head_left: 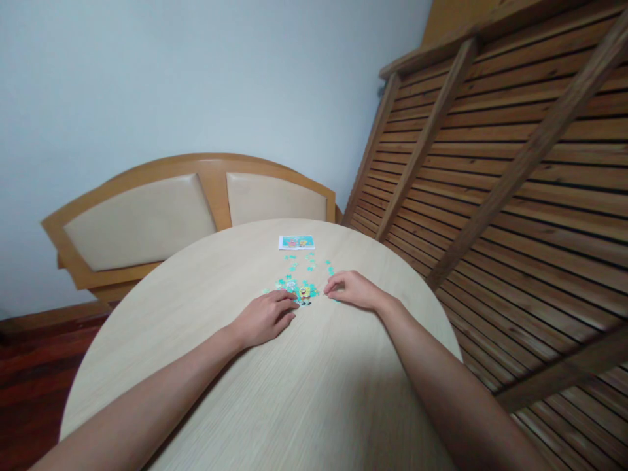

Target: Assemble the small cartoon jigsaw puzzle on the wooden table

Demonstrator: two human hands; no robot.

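Note:
On the round pale wooden table (304, 392) lies a small cluster of joined jigsaw pieces (300, 290), teal with yellow cartoon figures. My left hand (265, 318) rests palm down with its fingers curled, fingertips touching the cluster's left edge. My right hand (350, 288) lies just right of the cluster, fingers curled and pinched on a small teal piece I can barely make out. Several loose teal pieces (309, 265) are scattered beyond the cluster. A small printed reference picture (296, 243) lies flat further back.
A wooden headboard with two beige padded panels (147, 219) leans on the pale wall behind the table. A slatted wooden bed frame (500, 170) stands tilted at the right, close to the table's edge. Dark red wooden floor (29, 386) shows at the left.

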